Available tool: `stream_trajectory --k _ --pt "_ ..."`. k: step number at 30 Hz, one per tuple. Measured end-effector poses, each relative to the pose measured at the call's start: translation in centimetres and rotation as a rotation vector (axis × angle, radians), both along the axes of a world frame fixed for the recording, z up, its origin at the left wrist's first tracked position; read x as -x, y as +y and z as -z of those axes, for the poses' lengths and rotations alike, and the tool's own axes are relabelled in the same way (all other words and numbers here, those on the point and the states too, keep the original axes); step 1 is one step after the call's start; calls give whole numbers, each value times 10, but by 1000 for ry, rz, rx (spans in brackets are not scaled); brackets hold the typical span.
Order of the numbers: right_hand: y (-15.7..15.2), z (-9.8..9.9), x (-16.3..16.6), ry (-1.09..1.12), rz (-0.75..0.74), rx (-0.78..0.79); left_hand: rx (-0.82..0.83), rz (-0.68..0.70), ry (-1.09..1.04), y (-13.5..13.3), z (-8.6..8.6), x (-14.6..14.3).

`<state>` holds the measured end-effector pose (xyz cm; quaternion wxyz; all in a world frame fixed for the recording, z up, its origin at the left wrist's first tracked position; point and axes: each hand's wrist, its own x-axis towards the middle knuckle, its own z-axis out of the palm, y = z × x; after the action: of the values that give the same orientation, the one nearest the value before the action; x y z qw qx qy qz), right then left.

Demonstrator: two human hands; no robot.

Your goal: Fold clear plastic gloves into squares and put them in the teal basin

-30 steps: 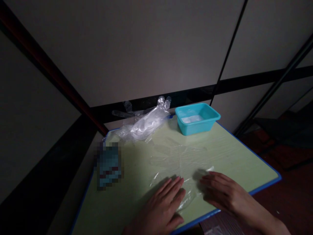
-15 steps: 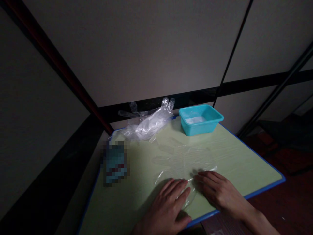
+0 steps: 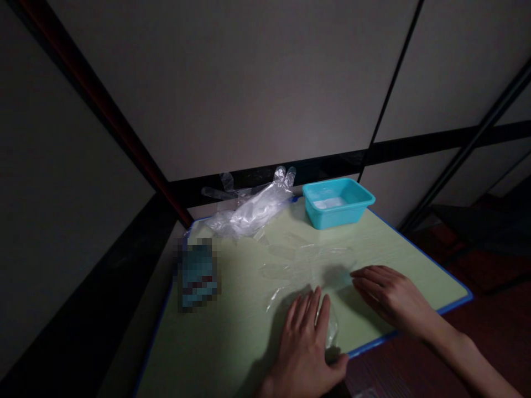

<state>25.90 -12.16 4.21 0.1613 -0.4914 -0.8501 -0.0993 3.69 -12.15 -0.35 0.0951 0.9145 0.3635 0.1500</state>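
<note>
A clear disposable plastic glove (image 3: 307, 265) lies flat on the pale green table, its finger parts pointing left. My left hand (image 3: 307, 337) rests palm down over the near part of the glove, fingers stretched out and the thumb apart. Over the glove's right side is my right hand (image 3: 388, 293), held slightly raised, with a shadow beneath it. Its fingers lie side by side, gently bent and pointing left; the thumb is hidden. I see nothing held in it.
A bunch of clear plastic gloves (image 3: 253, 213) sits at the table's back left corner against the wall panels. A turquoise basin (image 3: 338, 215) with something whitish inside stands at the back right. A blurred-out item (image 3: 198, 276) lies by the left edge. Blue trim (image 3: 452, 304) borders the table.
My right hand has moved to the right and up off the glove. My left hand has shifted right and turned so its fingers point more away from me.
</note>
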Motion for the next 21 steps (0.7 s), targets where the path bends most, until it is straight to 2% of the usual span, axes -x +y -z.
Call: stream_trajectory --k 3,7,12,17,21 --pt "3 -19 11 -15 -36 -18 -39 -93 -20 -4 2 -5" --pt "6 -45 24 -43 -127 -124 -67 -181 -57 -3 -3 -4" --pt "9 -77 37 -47 -231 -222 24 -298 -229 9 -6 13" --pt "9 -105 41 -27 -247 -220 204 -289 -496 27 -18 45" --pt "8 -123 36 101 -248 -165 270 -232 -582 35 -44 66"
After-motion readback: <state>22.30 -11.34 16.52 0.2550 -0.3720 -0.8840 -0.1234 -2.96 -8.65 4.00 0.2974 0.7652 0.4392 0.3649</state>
